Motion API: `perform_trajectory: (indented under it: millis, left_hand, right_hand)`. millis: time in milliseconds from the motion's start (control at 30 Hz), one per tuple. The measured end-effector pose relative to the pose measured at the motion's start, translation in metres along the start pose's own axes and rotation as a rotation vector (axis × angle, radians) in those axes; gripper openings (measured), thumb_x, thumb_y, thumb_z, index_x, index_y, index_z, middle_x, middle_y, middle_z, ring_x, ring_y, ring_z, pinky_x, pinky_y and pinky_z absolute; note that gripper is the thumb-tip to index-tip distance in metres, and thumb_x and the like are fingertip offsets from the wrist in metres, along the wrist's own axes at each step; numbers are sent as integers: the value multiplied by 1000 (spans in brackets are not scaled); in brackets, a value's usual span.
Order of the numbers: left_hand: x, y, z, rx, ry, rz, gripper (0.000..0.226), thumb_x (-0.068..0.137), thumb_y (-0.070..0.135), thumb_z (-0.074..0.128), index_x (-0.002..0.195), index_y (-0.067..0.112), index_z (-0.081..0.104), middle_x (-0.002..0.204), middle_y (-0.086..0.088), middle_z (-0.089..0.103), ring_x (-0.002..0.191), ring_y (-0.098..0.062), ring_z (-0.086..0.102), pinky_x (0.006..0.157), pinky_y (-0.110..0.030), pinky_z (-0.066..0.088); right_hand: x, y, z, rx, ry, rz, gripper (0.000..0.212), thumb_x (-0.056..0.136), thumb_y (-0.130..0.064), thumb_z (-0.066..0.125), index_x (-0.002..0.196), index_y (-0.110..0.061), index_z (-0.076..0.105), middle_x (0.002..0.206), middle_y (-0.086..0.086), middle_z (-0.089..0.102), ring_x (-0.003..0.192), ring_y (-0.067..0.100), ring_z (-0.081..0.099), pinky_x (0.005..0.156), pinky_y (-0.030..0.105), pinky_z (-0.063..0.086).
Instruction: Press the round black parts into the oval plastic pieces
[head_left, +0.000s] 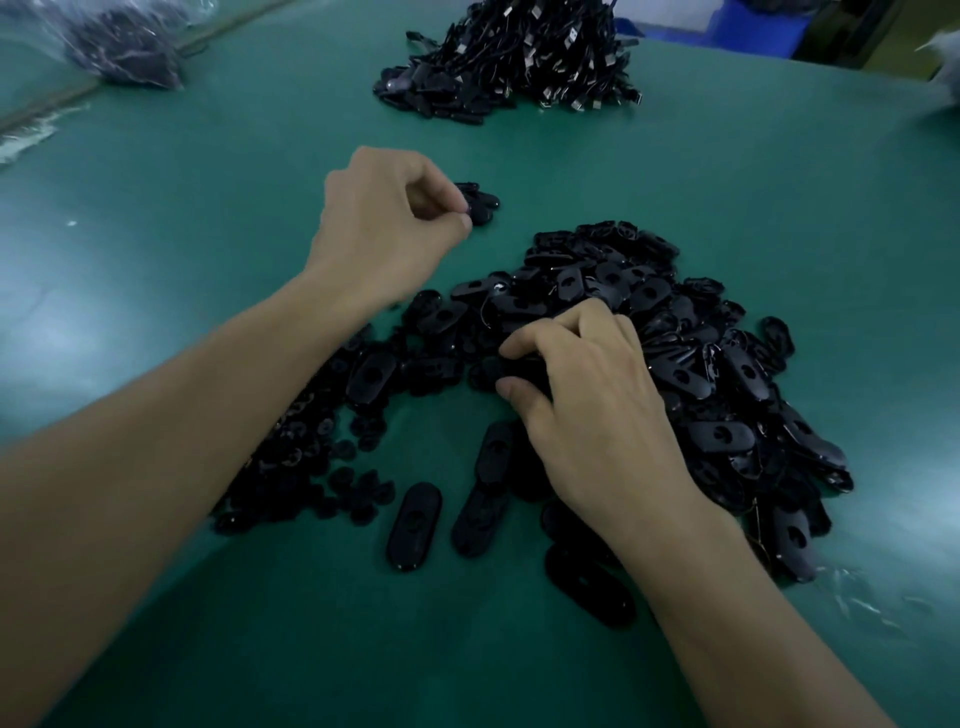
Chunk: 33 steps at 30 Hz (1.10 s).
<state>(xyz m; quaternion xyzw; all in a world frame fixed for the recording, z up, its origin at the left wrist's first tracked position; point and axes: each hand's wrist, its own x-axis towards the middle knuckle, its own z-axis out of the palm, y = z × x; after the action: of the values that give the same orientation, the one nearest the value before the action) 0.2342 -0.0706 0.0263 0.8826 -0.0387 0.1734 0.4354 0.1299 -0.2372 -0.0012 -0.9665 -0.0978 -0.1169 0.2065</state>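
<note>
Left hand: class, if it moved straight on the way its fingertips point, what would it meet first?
Probably the small cluster of black pieces right in front of the left hand; whether they already touch is unclear.

- green table (208, 218)
- heap of oval plastic pieces (701, 364) (the landmark here)
- round black parts (311, 462) spread left of the heap
- loose oval pieces (414, 525) just in front of it
- small cluster of black pieces (483, 200) beyond its left edge
- pile of cables (519, 67) far beyond it
- clear bag (124, 47) far beyond, leftward

One big heap of oval plastic pieces (701, 364) at three o'clock, too many to count; one scatter of round black parts (311, 467) at eight; at least four loose ovals (414, 526) at six; one small cluster (483, 200) and one cable pile (519, 62) at twelve
</note>
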Motion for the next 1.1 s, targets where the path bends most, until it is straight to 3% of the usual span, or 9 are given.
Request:
perform_trajectory:
  millis: [67,133,367,467,600,667,767,867,1100]
  left_hand:
    - [-17,4,-5,-59,-46,18,10,84,27,77,78,30,70,72,12,69,62,6,61,56,-7,44]
    - [-31,6,-8,-122,-83,12,8,85,28,76,80,30,71,70,9,70,60,2,63,60,-16,50]
    - [-64,7,-11,-251,-182,83,8,88,23,75,84,29,71,75,10,72,65,-10,70,62,-27,58]
    - [-67,4,-10,-249,-212,98,13,87,18,75,86,31,72,79,11,73,75,-9,71,68,-29,59]
    - [-68,7,-12,-308,-256,103,27,82,4,71,89,30,73,84,10,76,83,-6,73,70,-23,57]
    - [-70,9,-12,-374,-274,70,26,76,6,67,88,28,74,84,7,76,82,-12,74,68,-23,58]
    - [-71,11,-10,-460,-326,9,20,73,8,70,90,17,74,82,-1,77,76,-21,74,63,-25,59]
    - [-73,13,-11,-508,-388,13,15,81,-2,76,92,8,73,78,-10,75,65,-16,71,60,-22,56]
    - [-73,13,-10,-623,-389,5,16,79,9,72,92,18,76,74,-4,75,66,-11,70,59,-21,55]
  right_hand:
    - [0,-1,-1,27,8,-6,22,93,-25,69,114,-24,64,111,-7,47,107,11,37,83,13,21]
    - [1,0,-2,47,2,-24,18,91,-21,71,109,-23,66,109,-7,50,104,10,38,81,11,20]
    - [0,3,-6,155,109,-48,9,89,-18,73,96,-23,69,93,-12,61,91,14,47,81,12,32]
    - [0,4,-5,277,131,-21,10,92,-17,69,95,-24,63,90,-17,61,90,10,55,80,27,47]
    - [0,6,-7,561,201,24,29,92,-10,69,111,-30,60,83,-17,62,84,-1,61,74,10,47]
    - [1,7,-9,682,211,55,36,92,-10,69,119,-32,63,84,-17,65,80,3,64,74,15,52]
    - [3,6,-11,889,233,88,23,92,-6,69,108,-22,69,84,-3,74,76,12,72,69,24,57]
    - [2,2,-15,1101,206,124,9,97,-4,62,102,-10,65,83,2,77,69,17,75,60,21,56]
    - [0,1,-16,1112,203,165,3,101,-8,56,99,-9,59,78,3,77,63,19,73,52,22,52]
